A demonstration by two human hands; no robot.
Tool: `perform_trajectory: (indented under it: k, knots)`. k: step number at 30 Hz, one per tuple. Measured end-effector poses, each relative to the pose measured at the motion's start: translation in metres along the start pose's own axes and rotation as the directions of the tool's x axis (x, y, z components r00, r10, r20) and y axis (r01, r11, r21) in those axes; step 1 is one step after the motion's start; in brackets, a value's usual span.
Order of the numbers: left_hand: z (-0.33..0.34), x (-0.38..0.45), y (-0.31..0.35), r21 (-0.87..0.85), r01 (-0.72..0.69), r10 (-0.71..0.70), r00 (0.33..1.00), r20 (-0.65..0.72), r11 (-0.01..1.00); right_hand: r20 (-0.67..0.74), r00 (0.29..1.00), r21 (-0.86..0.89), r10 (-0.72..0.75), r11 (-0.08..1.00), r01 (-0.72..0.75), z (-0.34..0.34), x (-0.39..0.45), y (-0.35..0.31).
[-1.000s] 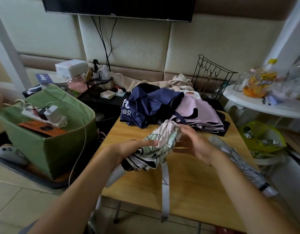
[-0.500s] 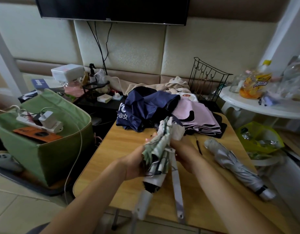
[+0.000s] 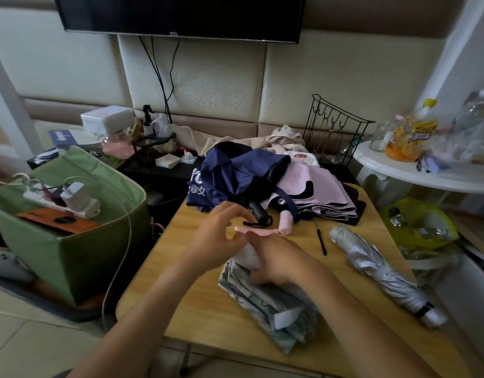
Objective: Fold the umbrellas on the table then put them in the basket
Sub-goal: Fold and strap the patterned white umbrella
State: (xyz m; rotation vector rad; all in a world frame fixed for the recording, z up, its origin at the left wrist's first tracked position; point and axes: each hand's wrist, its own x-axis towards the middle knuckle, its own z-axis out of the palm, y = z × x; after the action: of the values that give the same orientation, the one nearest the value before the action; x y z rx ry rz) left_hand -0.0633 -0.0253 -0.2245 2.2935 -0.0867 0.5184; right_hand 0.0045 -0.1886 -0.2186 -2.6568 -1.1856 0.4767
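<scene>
A wooden table [image 3: 208,309] holds four umbrellas. At the back lies a dark blue umbrella [image 3: 235,178], still loose and open, and a pink umbrella [image 3: 322,192] lies just beside it, partly under it. A silver umbrella [image 3: 382,271] lies rolled up on the right side of the table. A thin black strap [image 3: 321,241] lies between the silver one and the hands. Behind the table stand a black wire rack [image 3: 336,132] and a crumpled beige cloth [image 3: 284,137], and a white round table [image 3: 415,170] with bottles is on the right. Half a second ago both hands held the green and white umbrella [image 3: 268,298] up in the air; now it lies flat on the table near the front. The right hand [image 3: 276,260] presses down on it, with the fingers curled over its top end. The left hand [image 3: 221,230] has let go and is lifted just above the table, with the thumb and fingers bent and a little apart; whether it pinches anything is too blurry to tell. A green basket [image 3: 80,255] stands on the floor to the left of the table. Inside it are a white power strip [image 3: 63,200] with a plug and cord, and an orange flat thing [image 3: 58,221].
</scene>
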Motion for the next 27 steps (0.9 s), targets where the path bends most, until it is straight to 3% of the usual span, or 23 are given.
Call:
perform_trajectory:
  k: [2,6,10,12,16,19,23,25,27]
  knots:
    - [0.002,-0.003,-0.001,0.049,-0.109,0.098,0.978,0.187,0.993,0.022,1.0,-0.075,-0.005,0.997,0.007,-0.002,0.002,-0.004]
    - [0.006,-0.011,-0.012,0.166,-0.092,0.021,0.921,0.389,0.982,0.0,0.999,0.056,0.037,0.998,-0.037,0.0,0.0,0.002]
    - [0.005,-0.005,-0.015,0.263,-0.057,-0.043,0.931,0.362,0.963,-0.056,0.998,0.095,-0.002,0.995,0.008,-0.007,-0.01,0.01]
    - [-0.001,-0.001,-0.017,0.368,-0.05,-0.091,0.93,0.357,0.929,0.002,1.0,0.048,0.03,0.998,-0.03,-0.01,-0.014,0.02]
    - [-0.014,-0.001,-0.016,0.368,0.061,-0.227,0.876,0.426,0.928,0.055,0.995,-0.073,0.088,0.994,-0.084,-0.012,-0.02,0.03]
    - [0.0,-0.007,-0.004,0.51,-0.101,-0.118,0.918,0.379,0.854,0.006,0.997,-0.16,0.078,0.984,-0.076,-0.01,-0.021,0.023]
    - [0.03,-0.014,-0.001,0.597,-0.316,0.101,0.925,0.366,0.737,0.001,0.998,-0.005,0.055,0.998,-0.055,-0.017,-0.024,0.021]
    - [0.035,-0.011,-0.005,0.642,-0.338,0.14,0.93,0.339,0.688,0.037,0.997,0.057,0.062,0.996,-0.064,-0.021,-0.025,0.023]
    - [0.032,-0.008,-0.004,0.627,-0.331,0.149,0.934,0.325,0.705,0.072,0.997,0.109,0.03,0.993,-0.038,-0.022,-0.025,0.025]
